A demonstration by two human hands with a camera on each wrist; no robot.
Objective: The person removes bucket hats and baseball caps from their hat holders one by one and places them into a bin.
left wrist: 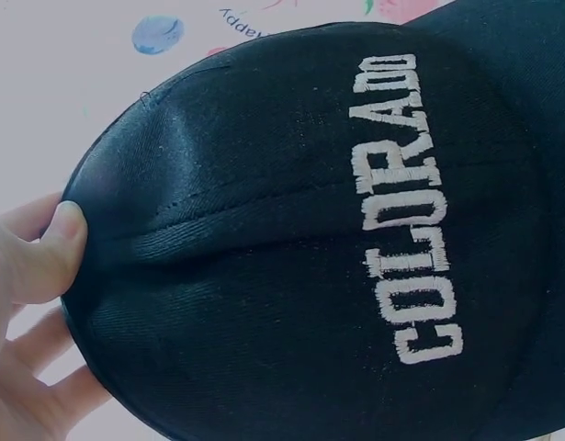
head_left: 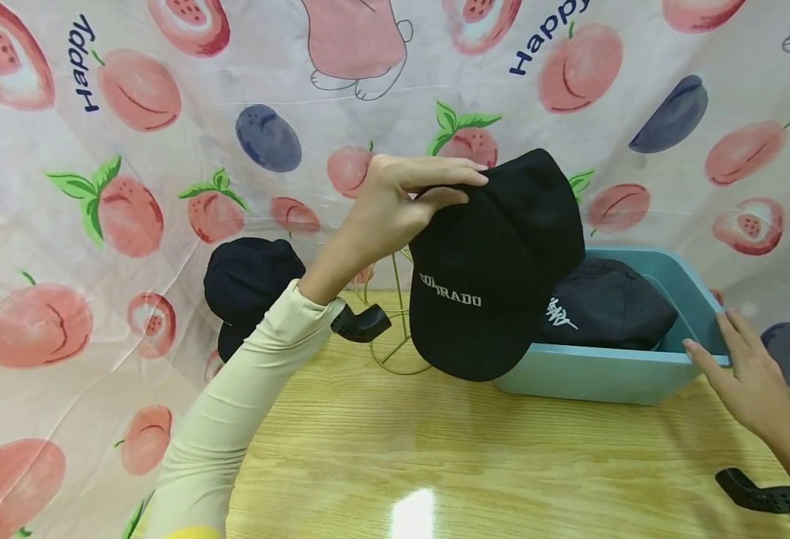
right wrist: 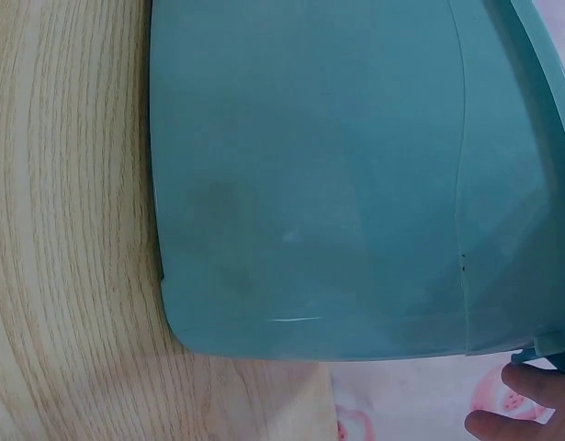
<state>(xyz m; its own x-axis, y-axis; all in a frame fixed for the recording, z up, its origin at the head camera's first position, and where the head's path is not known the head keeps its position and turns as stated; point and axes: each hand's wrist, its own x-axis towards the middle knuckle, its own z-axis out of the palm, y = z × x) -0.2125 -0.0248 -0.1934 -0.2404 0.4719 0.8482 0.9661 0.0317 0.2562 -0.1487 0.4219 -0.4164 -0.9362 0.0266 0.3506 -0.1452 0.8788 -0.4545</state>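
Note:
My left hand (head_left: 401, 191) pinches a black baseball cap (head_left: 496, 254) by the back of its crown, holding it up with the brim hanging down. White "COLORADO" lettering runs across the front panel of this cap (left wrist: 264, 230) in the left wrist view, where my thumb presses its edge. On the right, my right hand (head_left: 748, 378) grips the near right corner of a light blue plastic bin (head_left: 590, 374). Inside the bin lies a black cap with white lettering (head_left: 617, 307). The held cap hides part of the bin's left end.
A gold wire stand (head_left: 397, 352) is on the wooden table (head_left: 435, 442), partly behind the held cap. Another dark cap (head_left: 249, 281) hangs or sits at the left, partly behind my left forearm. A fruit-print cloth (head_left: 341, 97) covers the back and left side.

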